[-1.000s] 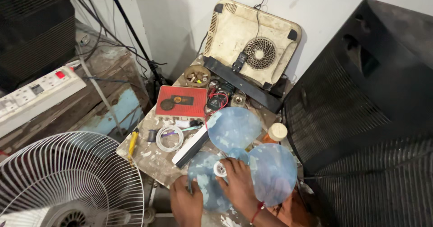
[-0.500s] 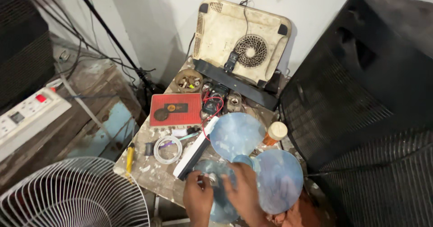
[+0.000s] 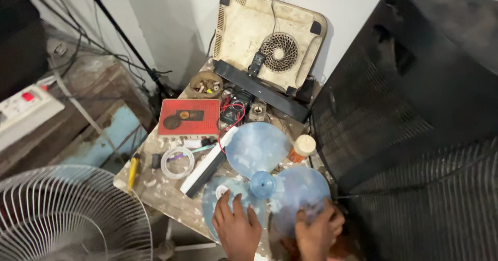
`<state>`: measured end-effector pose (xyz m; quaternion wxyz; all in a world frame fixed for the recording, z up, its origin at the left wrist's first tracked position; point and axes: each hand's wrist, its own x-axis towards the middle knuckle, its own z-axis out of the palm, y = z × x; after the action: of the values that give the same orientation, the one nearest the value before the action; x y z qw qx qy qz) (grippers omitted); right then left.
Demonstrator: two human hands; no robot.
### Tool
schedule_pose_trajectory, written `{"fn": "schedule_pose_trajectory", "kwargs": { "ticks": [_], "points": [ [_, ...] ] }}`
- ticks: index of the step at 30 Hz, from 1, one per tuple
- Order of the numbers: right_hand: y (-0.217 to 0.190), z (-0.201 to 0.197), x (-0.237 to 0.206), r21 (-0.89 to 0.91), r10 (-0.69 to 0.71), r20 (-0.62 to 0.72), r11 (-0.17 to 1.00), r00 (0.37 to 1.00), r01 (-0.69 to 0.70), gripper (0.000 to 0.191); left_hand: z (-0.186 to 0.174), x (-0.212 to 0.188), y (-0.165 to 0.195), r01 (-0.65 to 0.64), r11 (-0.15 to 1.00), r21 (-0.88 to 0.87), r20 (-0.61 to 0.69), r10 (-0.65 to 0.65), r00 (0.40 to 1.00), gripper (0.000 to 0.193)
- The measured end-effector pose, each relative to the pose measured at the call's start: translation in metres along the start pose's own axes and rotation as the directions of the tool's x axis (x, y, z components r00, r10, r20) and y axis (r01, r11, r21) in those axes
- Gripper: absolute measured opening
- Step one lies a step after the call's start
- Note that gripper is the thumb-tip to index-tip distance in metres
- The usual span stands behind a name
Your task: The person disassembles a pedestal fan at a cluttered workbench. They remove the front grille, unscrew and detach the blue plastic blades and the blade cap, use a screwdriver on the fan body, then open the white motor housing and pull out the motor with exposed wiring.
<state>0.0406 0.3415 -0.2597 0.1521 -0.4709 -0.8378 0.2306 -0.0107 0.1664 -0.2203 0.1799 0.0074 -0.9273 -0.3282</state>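
A translucent blue three-bladed fan propeller [image 3: 262, 160] lies on a small paint-spattered table [image 3: 155, 183], its round hub [image 3: 262, 183] in the middle. My left hand [image 3: 236, 229] rests flat on the near-left blade with fingers spread. My right hand [image 3: 316, 231] presses on the near-right blade, fingers curled at its edge. Neither hand lifts the propeller off the table.
A red box [image 3: 188, 117], a coil of white wire [image 3: 177, 162], a black-and-white bar [image 3: 208, 163], a yellow-handled tool [image 3: 133, 170], an orange bottle [image 3: 300, 148] and a tin of screws [image 3: 206, 84] share the table. A beige appliance [image 3: 270, 38] leans behind. A white fan grille [image 3: 62, 214] stands left, a black mesh panel [image 3: 415, 136] right.
The view shifted, so the table sits more to the centre. My right hand slid from the hub area out to the near-right blade, and the hub is now uncovered.
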Motion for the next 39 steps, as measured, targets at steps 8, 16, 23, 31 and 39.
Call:
{"fn": "schedule_pose_trajectory", "kwargs": {
  "ticks": [8, 16, 23, 31, 39],
  "points": [
    [-0.013, -0.042, 0.011, 0.615, 0.056, 0.289, 0.754, 0.956, -0.230, 0.058, -0.005, -0.022, 0.027, -0.230, 0.968, -0.096, 0.110, 0.240, 0.965, 0.091],
    [-0.026, -0.057, 0.025, 0.863, 0.021, 0.328, 0.400, 0.945, -0.308, 0.032, -0.027, 0.003, 0.050, -0.152, 0.986, 0.062, 0.559, 0.092, 0.824, 0.123],
    [-0.018, -0.048, 0.060, 0.827, -0.060, 0.503, 0.322, 0.862, -0.460, 0.040, -0.044, 0.019, 0.042, -0.186, 0.980, 0.071, 0.721, 0.079, 0.689, 0.130],
    [-0.033, -0.010, 0.054, 0.508, -0.359, 0.821, 0.108, 0.444, -0.854, 0.042, -0.032, 0.011, 0.012, -0.300, 0.954, -0.012, 0.430, 0.275, 0.860, 0.079],
    [-0.076, 0.045, 0.026, 0.661, -0.387, 0.693, 0.006, 0.608, -0.750, 0.041, -0.033, 0.012, 0.004, -0.281, 0.959, -0.039, 0.441, 0.269, 0.856, 0.078]
  ]
}}
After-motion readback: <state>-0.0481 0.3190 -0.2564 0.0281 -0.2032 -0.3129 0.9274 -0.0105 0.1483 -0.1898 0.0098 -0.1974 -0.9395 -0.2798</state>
